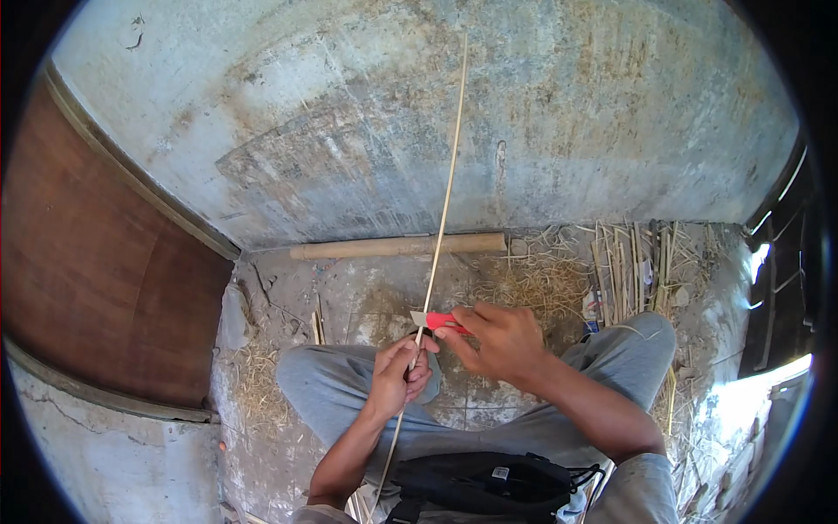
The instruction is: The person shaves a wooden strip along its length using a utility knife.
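A long, thin bamboo strip (448, 188) runs from my lap up across the view, its far end in front of the wall. My left hand (401, 371) is closed around the strip near its lower part, thumb on top. In my right hand (502, 341) is a red utility knife (443, 321), gripped between thumb and fingers. Its blade (419, 319) lies against the strip, just beyond my left fingers. Something dark shows by my left fingertips, partly hidden.
A thick bamboo pole (397, 246) lies along the wall's foot. Shavings (546, 288) and upright split strips (633, 266) are on the right. A plastic bag (234, 316) sits left beside a brown door panel (105, 253). A black bag (489, 485) rests on my lap.
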A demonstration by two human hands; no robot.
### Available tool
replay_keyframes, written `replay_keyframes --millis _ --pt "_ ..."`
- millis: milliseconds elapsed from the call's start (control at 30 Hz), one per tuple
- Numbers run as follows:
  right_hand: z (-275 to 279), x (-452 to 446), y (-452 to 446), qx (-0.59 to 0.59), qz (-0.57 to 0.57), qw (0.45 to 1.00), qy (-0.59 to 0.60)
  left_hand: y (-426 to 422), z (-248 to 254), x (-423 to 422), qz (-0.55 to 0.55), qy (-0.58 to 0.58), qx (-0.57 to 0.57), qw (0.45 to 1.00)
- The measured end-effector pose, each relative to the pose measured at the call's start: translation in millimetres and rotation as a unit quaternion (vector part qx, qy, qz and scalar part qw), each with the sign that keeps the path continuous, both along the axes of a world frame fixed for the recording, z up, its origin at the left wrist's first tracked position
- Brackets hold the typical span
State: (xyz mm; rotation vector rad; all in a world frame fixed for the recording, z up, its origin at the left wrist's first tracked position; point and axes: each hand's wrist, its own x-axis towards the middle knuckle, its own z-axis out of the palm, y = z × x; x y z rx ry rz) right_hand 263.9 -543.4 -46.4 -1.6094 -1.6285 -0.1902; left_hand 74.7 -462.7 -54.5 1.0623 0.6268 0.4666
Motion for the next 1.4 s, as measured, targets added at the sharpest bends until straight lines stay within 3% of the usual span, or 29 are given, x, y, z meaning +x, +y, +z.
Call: replay_keyframes --millis 333,500,633,800,1400 --pt "7.8 3.4 2.8 0.011 -0.013 1.0 -0.026 -3.5 0.4 -1.7 0.005 0.016 0.033 0.999" --pt "20.5 49.9 16.3 0.073 -0.14 0.987 0.028 -14.1 -7.1 -8.1 -0.049 0.028 0.019 0.998" --pt "31.9 47.7 4.3 0.04 -0.157 0.987 0.015 -16.8 -8.4 -4.2 -0.035 0.053 0.102 0.993" --pt "27.4 8.9 -9.7 0.02 -0.045 0.999 0.01 -14.4 1.6 -4.3 -0.002 0.044 0.129 0.991" --pt "15.6 8.7 0.5 0.042 -0.067 0.997 -0.015 -21.4 -5.8 -6.6 0.066 0.106 0.247 0.961"
